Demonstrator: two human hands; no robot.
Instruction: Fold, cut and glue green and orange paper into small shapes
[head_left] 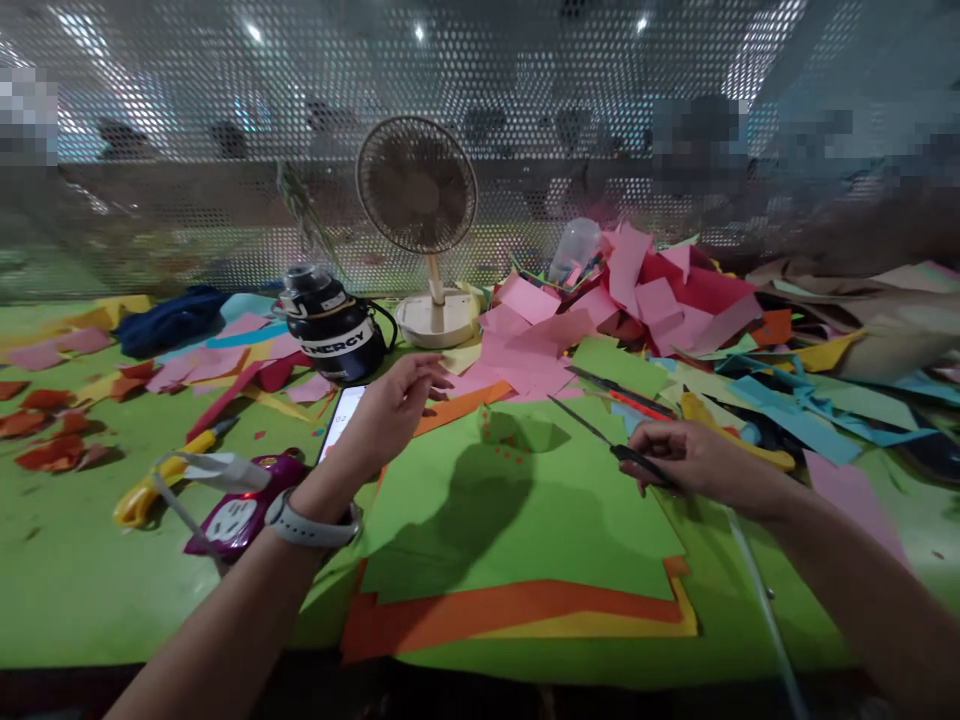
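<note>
My right hand [679,460] is closed round the handles of dark scissors [600,436], whose blades point up and left over the green paper's right side. My left hand [409,400] hovers above the upper left edge of the green paper [592,520], fingers bent; whether anything is between them is too small to tell. Green, orange [525,605] and yellow sheets lie stacked in front of me. Small red-orange bits [510,455] are scattered near the top of the green sheet, beside a small green piece [525,428]. A phone [341,425] is partly behind my left forearm.
A fan [435,318] and a black bottle [334,335] stand at the back. Pink scraps [532,350] are heaped behind the sheets. Yellow-handled tools lie left [161,485] and right [739,440]. A purple device [244,510] sits by my left wrist; a perforated screen stands behind.
</note>
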